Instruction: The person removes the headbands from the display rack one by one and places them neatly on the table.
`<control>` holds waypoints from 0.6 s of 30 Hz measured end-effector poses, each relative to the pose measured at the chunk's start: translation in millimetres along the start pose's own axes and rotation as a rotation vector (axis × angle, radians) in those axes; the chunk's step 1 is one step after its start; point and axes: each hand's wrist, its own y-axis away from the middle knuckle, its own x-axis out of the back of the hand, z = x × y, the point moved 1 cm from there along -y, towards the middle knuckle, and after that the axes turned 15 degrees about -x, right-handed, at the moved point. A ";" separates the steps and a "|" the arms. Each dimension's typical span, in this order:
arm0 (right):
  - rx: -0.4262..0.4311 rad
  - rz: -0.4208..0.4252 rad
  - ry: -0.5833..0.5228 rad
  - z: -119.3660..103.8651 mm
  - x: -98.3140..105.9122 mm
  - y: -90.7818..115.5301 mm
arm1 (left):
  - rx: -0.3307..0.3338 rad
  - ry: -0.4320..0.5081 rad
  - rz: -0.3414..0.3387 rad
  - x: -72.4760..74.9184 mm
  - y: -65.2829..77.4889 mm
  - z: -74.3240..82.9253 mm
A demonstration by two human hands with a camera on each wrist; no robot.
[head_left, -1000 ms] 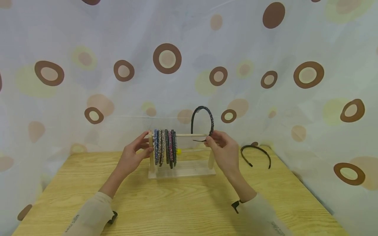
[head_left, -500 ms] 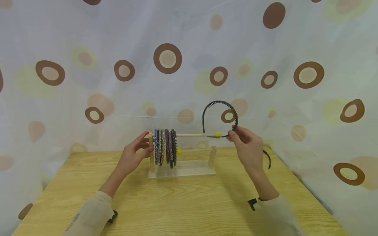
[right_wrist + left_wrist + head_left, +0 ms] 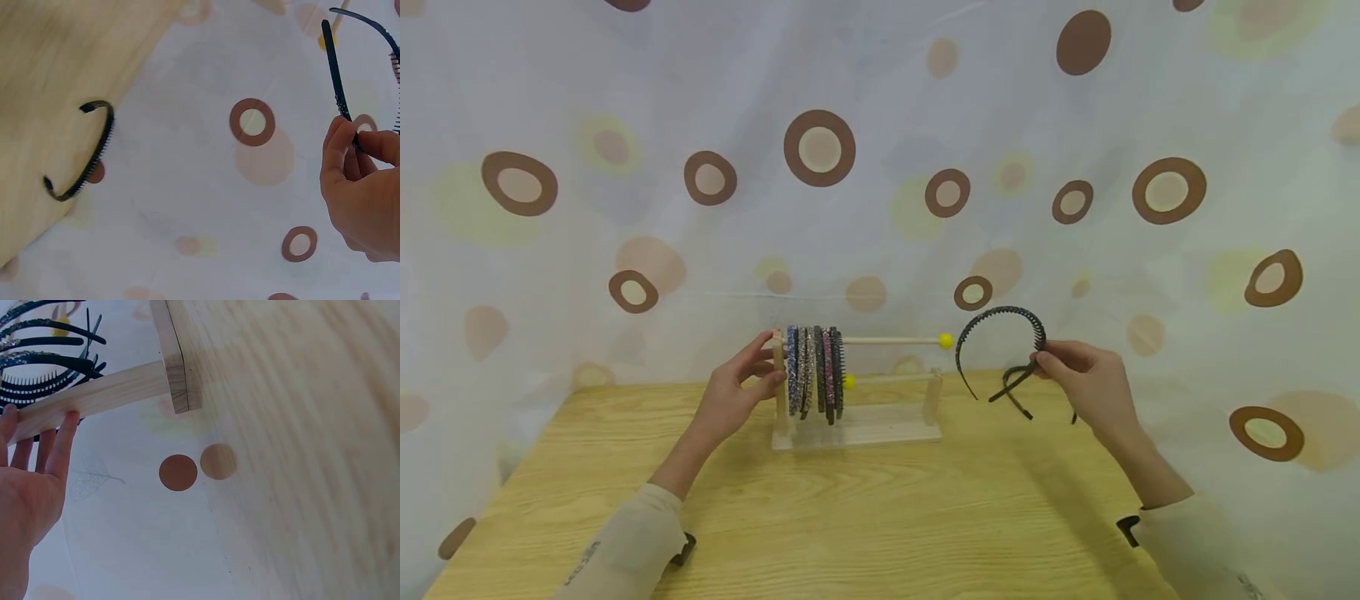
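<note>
My left hand [image 3: 733, 404] grips the left upright of a wooden headband stand [image 3: 887, 427], thumb on the near side. In the left wrist view its fingers wrap the wooden post [image 3: 119, 390]. Several glittery headbands [image 3: 812, 371] hang bunched at the left of the stand's upper rod. Right of the stand, my right hand [image 3: 1097, 392] pinches a black toothed headband [image 3: 1003, 310] near one end, holding it in the air off the rod. The right wrist view shows thumb and fingers closed on that headband's arm [image 3: 333, 65].
Another black headband [image 3: 107, 134] lies on the wooden table [image 3: 850, 517] at the right, partly hidden behind the held one in the head view. Yellow balls cap the upper rod [image 3: 946, 341] and the lower rod [image 3: 849, 382]. A patterned curtain [image 3: 880, 225] hangs behind.
My right hand has drawn the black headband rightward off the upper rod's end, then lowered it toward the right side of the table. My left hand stays on the stand.
</note>
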 end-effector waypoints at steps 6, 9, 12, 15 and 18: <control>-0.202 -0.171 -0.057 41.9 34.8 -10.6 | 0.006 -0.005 -0.001 -0.8 0.1 -0.4; -0.278 -0.213 -0.056 63.7 47.9 -14.4 | 0.002 -0.014 -0.002 -1.1 -0.1 -1.7; -0.316 -0.234 -0.004 80.2 57.0 -15.3 | 0.000 -0.031 -0.007 -1.3 0.1 -2.2; -0.337 -0.248 0.056 92.3 63.7 -14.5 | 0.001 -0.039 -0.010 -1.5 0.0 -1.2; -0.366 -0.253 0.099 102.2 69.6 -14.3 | 0.005 -0.026 -0.006 -1.8 -0.7 -0.8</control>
